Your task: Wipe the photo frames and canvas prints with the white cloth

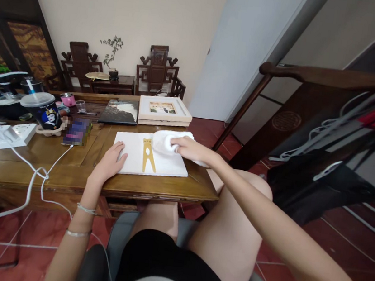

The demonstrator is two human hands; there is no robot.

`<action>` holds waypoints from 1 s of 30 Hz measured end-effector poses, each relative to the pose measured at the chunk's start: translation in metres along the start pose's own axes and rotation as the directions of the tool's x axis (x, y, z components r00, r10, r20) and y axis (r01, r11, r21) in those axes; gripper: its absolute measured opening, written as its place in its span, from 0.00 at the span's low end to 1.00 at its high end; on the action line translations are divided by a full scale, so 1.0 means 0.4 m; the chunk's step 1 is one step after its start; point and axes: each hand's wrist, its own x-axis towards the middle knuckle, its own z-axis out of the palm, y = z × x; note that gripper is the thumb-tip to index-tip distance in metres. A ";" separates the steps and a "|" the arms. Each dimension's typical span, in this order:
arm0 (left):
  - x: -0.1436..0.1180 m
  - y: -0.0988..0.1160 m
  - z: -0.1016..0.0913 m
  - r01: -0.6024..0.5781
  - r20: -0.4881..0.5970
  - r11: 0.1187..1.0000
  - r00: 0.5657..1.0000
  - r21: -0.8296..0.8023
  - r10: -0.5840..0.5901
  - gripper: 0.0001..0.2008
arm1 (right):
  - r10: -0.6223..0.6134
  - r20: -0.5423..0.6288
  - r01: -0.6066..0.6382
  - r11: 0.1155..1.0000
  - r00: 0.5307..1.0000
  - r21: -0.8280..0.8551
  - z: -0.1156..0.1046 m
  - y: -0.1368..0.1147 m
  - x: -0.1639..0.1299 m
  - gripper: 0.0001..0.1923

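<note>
White cloth point(167, 140), bunched into a soft wad, sits under the right hand point(188, 149) near the centre of the frame; fingers curled down over it, gripping & pressing it onto the upper right part of a white canvas panel point(170, 166). Left hand point(111, 161) lies flat, fingers spread loosely, holding nothing, palm on the panel's left edge w/ the wrist over the wooden table point(68, 162). Panel lies flat near the table's front edge, mid-frame, white all over w/ a yellow-ochre cat-like figure point(148, 154) painted just left of the cloth. Risks, as a judgement: cloth is touching or v. close to the painted figure, so a wide stroke could smear it if the paint is wet; the panel could skid toward the table edge if the left hand lifts. Framed picture point(166, 109) and a dark print point(120, 111) lie just above the panel. Far left of frame: lidded cup point(45, 111), white power strip point(13, 134) w/ cable trailing off the table.
</note>
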 end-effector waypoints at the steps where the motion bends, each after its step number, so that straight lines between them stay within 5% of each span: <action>1: 0.000 0.000 -0.001 0.000 0.001 1.000 1.000 -0.004 0.000 0.26 | 0.018 -0.017 -0.018 1.000 1.000 -0.011 -0.002 0.018 0.036 0.14; 5: 0.000 -0.002 -0.001 0.004 0.007 1.000 1.000 -0.012 -0.004 0.25 | 0.104 -0.081 -0.109 0.992 0.991 -0.056 -0.009 0.052 0.134 0.21; 8: -0.002 0.004 -0.003 0.023 0.044 1.000 0.999 -0.006 -0.023 0.27 | 0.104 -0.049 -0.108 0.989 0.993 -0.103 -0.005 0.033 0.128 0.20; 14: -0.004 0.022 -0.011 0.069 0.176 0.998 0.982 0.012 -0.070 0.32 | -0.035 0.072 0.046 0.984 0.997 -0.169 0.019 -0.072 -0.047 0.13; 21: -0.001 0.006 -0.001 0.023 0.118 1.000 0.993 0.005 -0.024 0.28 | -0.075 0.175 0.084 0.995 0.982 -0.044 -0.005 -0.168 -0.209 0.12; 25: -0.002 0.004 0.001 0.024 0.107 1.000 0.994 0.018 -0.025 0.27 | -0.081 0.189 0.079 0.997 0.979 0.018 -0.017 -0.134 -0.162 0.09; 30: -0.003 0.002 0.000 0.003 0.100 1.000 0.995 0.022 -0.005 0.27 | -0.008 0.066 0.009 1.000 0.998 -0.003 -0.010 -0.026 -0.005 0.09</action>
